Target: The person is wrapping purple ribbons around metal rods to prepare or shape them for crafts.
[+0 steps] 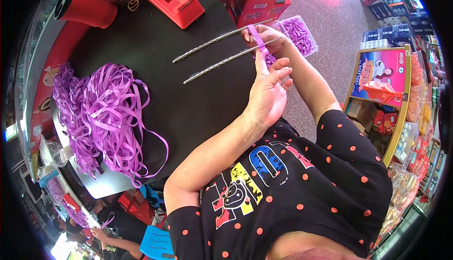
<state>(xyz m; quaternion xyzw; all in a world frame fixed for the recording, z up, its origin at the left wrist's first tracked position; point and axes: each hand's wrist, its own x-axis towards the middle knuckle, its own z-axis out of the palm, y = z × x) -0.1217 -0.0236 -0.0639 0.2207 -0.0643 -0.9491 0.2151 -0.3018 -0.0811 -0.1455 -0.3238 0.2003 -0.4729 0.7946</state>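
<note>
Two slim metal rods with twisted shafts point left over the black tabletop, side by side and apart. A purple ribbon crosses both near their right part, with small loops bunched below. My right hand is closed at that end, its fingers around the ribbon behind the rods; part of its grip is hidden. From below, my left hand reaches the same ribbon with one finger straight against it, the others curled. A big tangled heap of purple ribbon lies at the left.
A red tape dispenser and a red cup stand at the far side. Red boxes are near the rods' right ends. Beyond, a clear bin holds purple pieces. At lower left another person's hand works near a blue stool.
</note>
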